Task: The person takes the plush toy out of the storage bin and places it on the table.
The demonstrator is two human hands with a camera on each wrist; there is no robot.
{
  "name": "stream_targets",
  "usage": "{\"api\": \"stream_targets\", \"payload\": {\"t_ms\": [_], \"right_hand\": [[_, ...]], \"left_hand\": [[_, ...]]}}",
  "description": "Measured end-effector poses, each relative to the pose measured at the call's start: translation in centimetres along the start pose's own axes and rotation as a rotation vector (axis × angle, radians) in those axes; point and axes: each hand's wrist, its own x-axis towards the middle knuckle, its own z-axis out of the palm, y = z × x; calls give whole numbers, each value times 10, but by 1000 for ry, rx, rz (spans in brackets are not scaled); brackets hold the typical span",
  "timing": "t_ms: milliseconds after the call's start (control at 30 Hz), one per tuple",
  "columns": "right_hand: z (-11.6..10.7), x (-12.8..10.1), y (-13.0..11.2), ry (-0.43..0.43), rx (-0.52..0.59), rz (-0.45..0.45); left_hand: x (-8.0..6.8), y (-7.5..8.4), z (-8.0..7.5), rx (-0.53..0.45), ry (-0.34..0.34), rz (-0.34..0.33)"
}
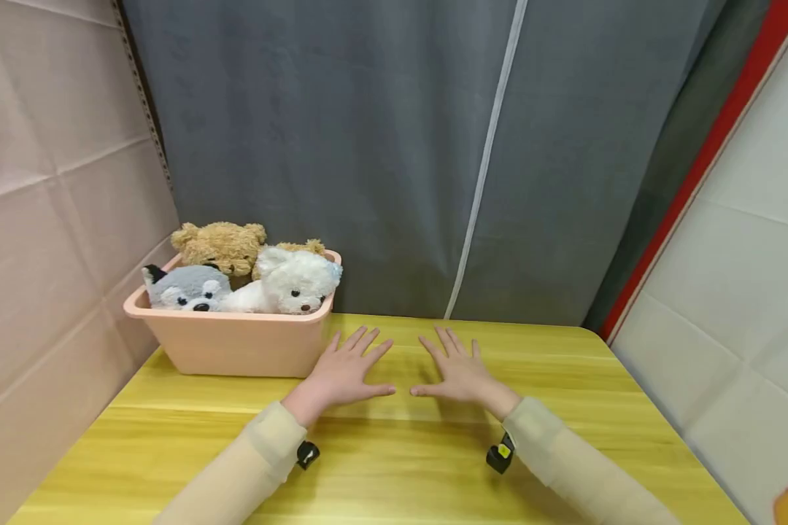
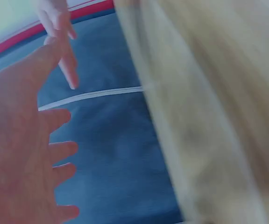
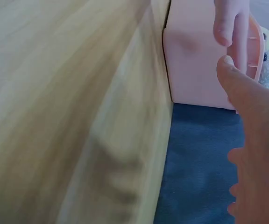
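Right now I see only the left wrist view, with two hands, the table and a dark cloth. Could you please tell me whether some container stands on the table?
Observer: Yes. In the head view a pink tub stands on the far left part of the table, to the left of the left hand.
Operator: Thank you. And what is inside it, please?
Observer: Plush toys: a grey one and a white one in front, with a brown bear behind the grey one.
Operator: I see the right hand only partly. Does it hold something?
Observer: No, the head view shows the right hand with its fingers spread and nothing in it.
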Motion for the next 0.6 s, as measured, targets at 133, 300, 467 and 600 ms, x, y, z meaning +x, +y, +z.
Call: {"api": "stream_targets", "payload": {"t_ms": [133,300,467,600], "right_hand": [[-8,3,-2,12,-1,-8],[-17,11,-7,28,-29,-33],[-30,21,-19,60,-24,-65],[-39,29,-29,74,-24,-90]], "left_hand": [[-9,2,-19,36,74,24],[-26,0,-48,110,182,46],[-44,-9,-67,141,273,38],[-56,-23,-72,127,343,-2]]}}
